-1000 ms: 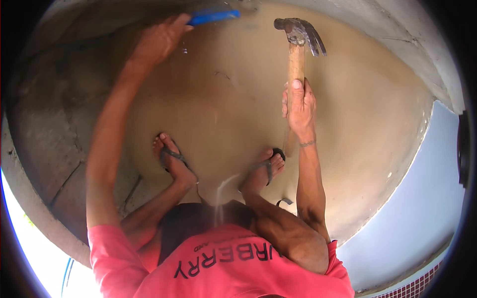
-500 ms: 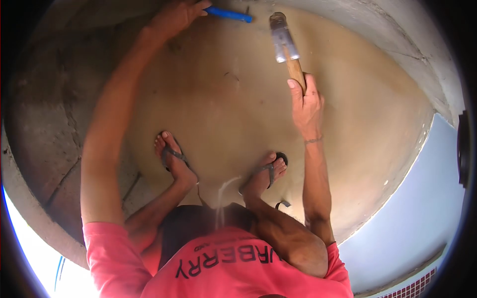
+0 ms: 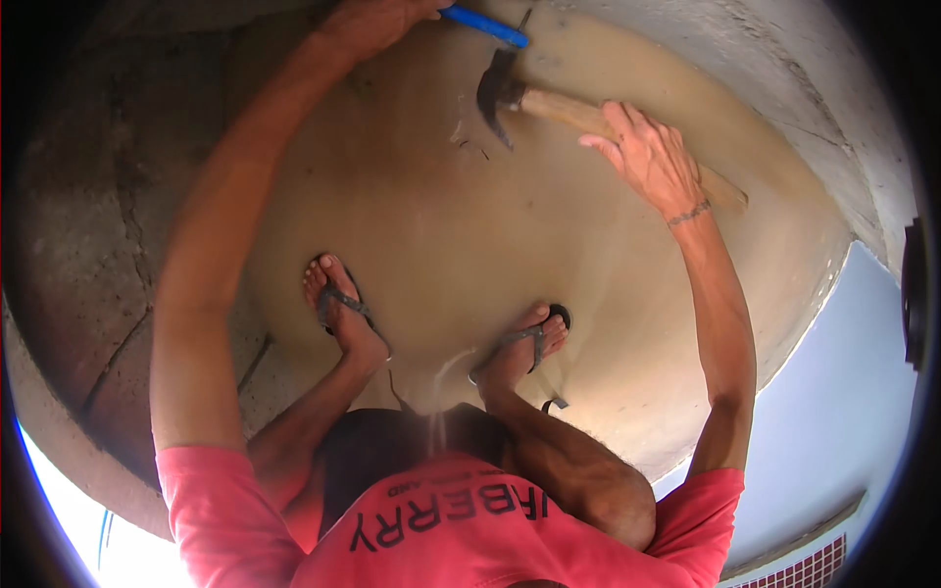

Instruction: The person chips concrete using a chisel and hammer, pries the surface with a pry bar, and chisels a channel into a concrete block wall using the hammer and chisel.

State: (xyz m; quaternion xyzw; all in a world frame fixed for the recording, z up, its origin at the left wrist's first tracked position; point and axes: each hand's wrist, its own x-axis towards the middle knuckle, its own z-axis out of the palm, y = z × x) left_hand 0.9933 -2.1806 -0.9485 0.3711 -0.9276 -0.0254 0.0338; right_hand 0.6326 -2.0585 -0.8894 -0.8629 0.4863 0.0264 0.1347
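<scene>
My right hand is closed around the wooden handle of a claw hammer. The handle slants, with the dark metal head to the left and the butt end sticking out below my wrist. At the top edge, my left hand grips a blue tube-like piece; its fingers are partly cut off by the frame. A thin dark rod shows by the tube's far end. The hammer head lies just below that end; I cannot tell whether they touch.
Muddy brown water covers much of the floor around my sandalled feet. A curved concrete wall borders the far right, and cracked concrete lies at left. A pale blue surface is at right.
The hammer has turned from pointing away to lying slanted, its head now nearer the blue piece. My right hand has moved right and away from me. The blue piece has shifted slightly right.
</scene>
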